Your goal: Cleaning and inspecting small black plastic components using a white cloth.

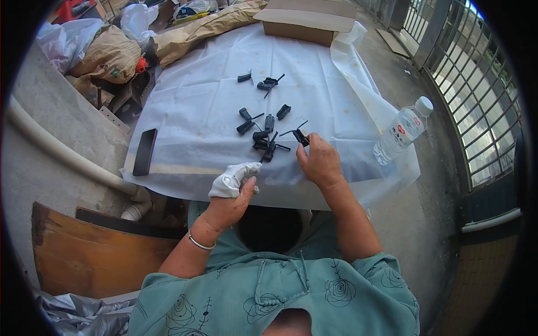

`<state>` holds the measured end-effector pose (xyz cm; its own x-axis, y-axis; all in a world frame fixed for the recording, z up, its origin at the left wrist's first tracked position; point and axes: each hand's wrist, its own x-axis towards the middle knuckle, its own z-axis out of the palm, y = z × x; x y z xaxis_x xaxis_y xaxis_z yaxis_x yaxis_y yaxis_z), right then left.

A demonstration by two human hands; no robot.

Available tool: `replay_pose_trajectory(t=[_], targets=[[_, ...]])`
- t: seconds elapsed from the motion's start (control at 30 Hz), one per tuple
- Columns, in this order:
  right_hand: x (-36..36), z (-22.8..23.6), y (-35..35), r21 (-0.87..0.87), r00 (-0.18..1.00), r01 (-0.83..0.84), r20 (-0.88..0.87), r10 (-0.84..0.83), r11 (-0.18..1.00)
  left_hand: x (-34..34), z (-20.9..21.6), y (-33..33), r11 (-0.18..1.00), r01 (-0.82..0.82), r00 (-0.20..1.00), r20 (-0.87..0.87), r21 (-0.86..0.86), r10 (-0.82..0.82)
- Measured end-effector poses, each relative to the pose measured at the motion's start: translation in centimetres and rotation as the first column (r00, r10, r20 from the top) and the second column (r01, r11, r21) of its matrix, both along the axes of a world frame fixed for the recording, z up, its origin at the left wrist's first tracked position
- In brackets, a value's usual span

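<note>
Two hands meet over the near edge of a table. The right hand (322, 161) has its thumb and forefinger nearly together, pinching a small black piece (303, 138) with thin prongs, at the right side of a scatter of similar loose black pieces (269, 124). White cloth (231, 180) covers the fingers of the left hand (240, 197); its bare thumb lies along the cloth, and how far the covered fingers are bent I cannot tell. That hand is just on the near side of the scatter, and a bracelet (200, 241) circles its wrist.

Farther up the table, more black pieces (268, 84) lie apart from the main scatter. A white sheet (196, 89) covers the tabletop. On it, a dark phone (145, 152) lies near the left edge, a clear bottle (400, 134) with a white cap is at the right, and an open cardboard box (300, 25) sits at the far end beside crumpled brown paper (204, 31). Beyond, a metal fence (476, 89) runs along the right, and a pale pipe (70, 154) along the left.
</note>
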<state>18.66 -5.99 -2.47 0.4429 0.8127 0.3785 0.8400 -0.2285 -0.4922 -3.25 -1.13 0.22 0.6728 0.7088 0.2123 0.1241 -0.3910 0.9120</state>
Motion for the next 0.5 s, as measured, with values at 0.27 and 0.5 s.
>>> replay_pose_trajectory(t=[0.27, 0.5], targets=[[-2.1, 5.3, -4.4, -0.005, 0.536, -0.735, -0.615, 0.577, 0.678, 0.6, 2.9, 0.9, 0.930, 0.241, 0.970, 0.038, -0.278, -0.240], [-4.2, 4.6, -5.1, 0.247, 0.755, -0.406, -0.451, 0.475, 0.880, 1.0, 1.3, -0.8, 0.869, 0.242, 0.970, 0.131, -0.431, -0.205]])
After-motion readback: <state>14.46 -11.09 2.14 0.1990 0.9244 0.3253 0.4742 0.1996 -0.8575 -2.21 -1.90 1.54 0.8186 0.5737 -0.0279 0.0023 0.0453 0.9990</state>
